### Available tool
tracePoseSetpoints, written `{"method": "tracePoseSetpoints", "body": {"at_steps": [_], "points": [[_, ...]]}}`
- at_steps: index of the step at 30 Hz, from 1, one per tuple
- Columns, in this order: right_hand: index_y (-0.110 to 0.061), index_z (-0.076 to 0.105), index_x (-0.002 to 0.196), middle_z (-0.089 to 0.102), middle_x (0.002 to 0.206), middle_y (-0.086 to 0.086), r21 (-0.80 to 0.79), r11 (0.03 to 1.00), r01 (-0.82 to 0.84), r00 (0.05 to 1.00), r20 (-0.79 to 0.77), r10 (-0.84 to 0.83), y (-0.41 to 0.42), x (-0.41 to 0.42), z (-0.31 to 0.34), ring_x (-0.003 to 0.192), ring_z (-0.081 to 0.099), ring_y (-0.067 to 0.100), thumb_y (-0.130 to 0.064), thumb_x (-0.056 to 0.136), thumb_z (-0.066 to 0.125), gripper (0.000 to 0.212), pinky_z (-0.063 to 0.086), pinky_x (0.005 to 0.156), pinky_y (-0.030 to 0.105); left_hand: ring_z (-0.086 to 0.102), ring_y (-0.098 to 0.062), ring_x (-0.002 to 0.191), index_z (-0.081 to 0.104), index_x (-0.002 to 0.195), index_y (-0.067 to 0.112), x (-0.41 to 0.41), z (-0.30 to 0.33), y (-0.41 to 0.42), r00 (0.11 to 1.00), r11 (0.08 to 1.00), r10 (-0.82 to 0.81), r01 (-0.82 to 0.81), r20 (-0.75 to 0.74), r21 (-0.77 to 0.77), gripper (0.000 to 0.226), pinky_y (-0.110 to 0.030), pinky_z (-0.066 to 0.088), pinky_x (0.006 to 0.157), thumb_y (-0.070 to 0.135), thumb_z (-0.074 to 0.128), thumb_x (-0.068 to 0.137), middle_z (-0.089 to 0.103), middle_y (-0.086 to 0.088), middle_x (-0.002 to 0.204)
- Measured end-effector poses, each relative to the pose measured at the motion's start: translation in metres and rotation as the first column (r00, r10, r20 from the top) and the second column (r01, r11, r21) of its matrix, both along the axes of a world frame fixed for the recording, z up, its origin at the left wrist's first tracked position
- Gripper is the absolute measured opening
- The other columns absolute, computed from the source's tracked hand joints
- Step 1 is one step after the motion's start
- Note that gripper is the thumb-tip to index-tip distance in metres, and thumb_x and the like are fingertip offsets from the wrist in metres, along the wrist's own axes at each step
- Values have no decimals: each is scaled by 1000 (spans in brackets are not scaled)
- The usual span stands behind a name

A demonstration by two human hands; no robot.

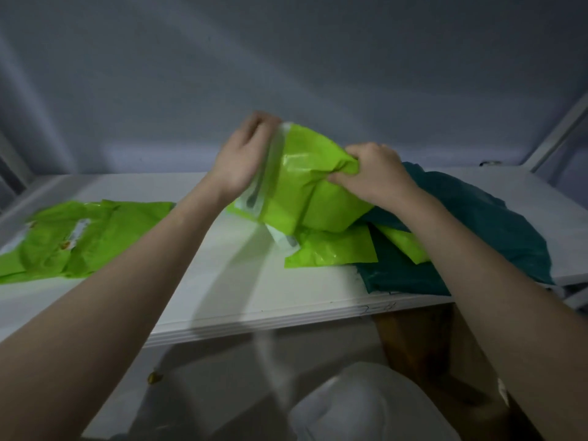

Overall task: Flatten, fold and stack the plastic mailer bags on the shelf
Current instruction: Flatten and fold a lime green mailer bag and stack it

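A lime-green mailer bag (305,186) is lifted above the white shelf (222,281). My left hand (245,154) holds its left end, where a white adhesive strip shows. My right hand (372,170) grips its crumpled right corner. Under it lie more lime-green bags (331,249) on top of dark green bags (496,224). A flattened lime-green bag (79,237) lies at the shelf's left end.
A grey wall (286,74) stands behind the shelf. White shelf posts (560,135) rise at the right. Below the shelf's front edge sit a white container (366,405) and a brown box (416,338).
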State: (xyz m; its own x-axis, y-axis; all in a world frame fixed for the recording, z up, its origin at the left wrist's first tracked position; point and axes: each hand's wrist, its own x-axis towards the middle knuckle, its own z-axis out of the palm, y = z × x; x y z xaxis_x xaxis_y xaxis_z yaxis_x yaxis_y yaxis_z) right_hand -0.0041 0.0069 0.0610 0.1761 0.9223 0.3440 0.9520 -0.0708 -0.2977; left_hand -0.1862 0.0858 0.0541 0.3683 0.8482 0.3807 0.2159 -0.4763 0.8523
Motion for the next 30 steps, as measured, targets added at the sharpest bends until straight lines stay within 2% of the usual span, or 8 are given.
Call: {"method": "tracePoseSetpoints", "body": {"at_steps": [3,7,11,14,18,22,26,30], "points": [[-9,68,89,69,91,10,107,991,85,979,-196,-63,-7,9,2,89,60,24,-26,82,67,19,39,67,31,52,-20,114,51,112,25,-7,-16,17,976,966,179,-151,127,-209,29,-35,37,101,35,31,96,55,2,120],[0,66,82,64,74,11,189,954,231,902,-410,-138,-12,24,-1,76,59,22,-17,79,65,18,39,61,30,41,-23,125,40,133,12,-2,-32,13,965,917,257,-258,-46,-302,50,-28,31,99,26,46,86,39,-9,138],[8,64,86,67,84,23,195,927,320,787,-599,-146,-16,31,-7,70,55,18,-13,75,64,23,39,61,27,48,-14,106,44,132,10,13,-42,-10,979,946,-42,-24,-197,-324,85,-19,37,83,28,58,51,49,-4,126],[13,62,91,66,79,20,169,927,336,716,-685,-134,-19,33,-9,68,54,16,-10,75,66,29,37,58,25,56,-21,105,57,117,9,34,-54,-19,945,974,-180,133,-272,-184,67,-24,44,86,30,78,57,60,-9,116],[4,70,88,70,82,12,167,925,340,653,-750,-105,-26,38,-11,67,61,14,-16,75,74,24,48,62,25,60,-26,96,65,99,8,55,-58,-21,973,989,105,-124,-204,-85,34,-24,35,67,30,66,72,66,-13,100],[1,70,85,69,81,8,198,904,379,640,-761,-101,-32,48,-16,74,63,17,-17,77,74,20,54,73,33,62,-31,85,67,83,11,61,-56,-20,954,984,180,-172,-239,55,8,-26,35,62,17,66,77,64,-10,78],[7,68,87,71,87,13,248,879,408,671,-734,-104,-38,55,-17,72,60,15,-17,77,74,26,50,64,26,59,-36,80,60,75,14,62,-55,-19,930,967,244,-213,-275,139,2,-29,36,63,12,60,76,59,-11,72],[7,67,89,64,75,-1,280,852,443,650,-755,-90,-44,66,-14,67,57,11,-15,78,73,26,46,62,22,59,-33,83,60,79,14,60,-56,-13,927,957,286,-267,-241,111,5,-30,40,67,11,58,76,60,-6,74]]}}
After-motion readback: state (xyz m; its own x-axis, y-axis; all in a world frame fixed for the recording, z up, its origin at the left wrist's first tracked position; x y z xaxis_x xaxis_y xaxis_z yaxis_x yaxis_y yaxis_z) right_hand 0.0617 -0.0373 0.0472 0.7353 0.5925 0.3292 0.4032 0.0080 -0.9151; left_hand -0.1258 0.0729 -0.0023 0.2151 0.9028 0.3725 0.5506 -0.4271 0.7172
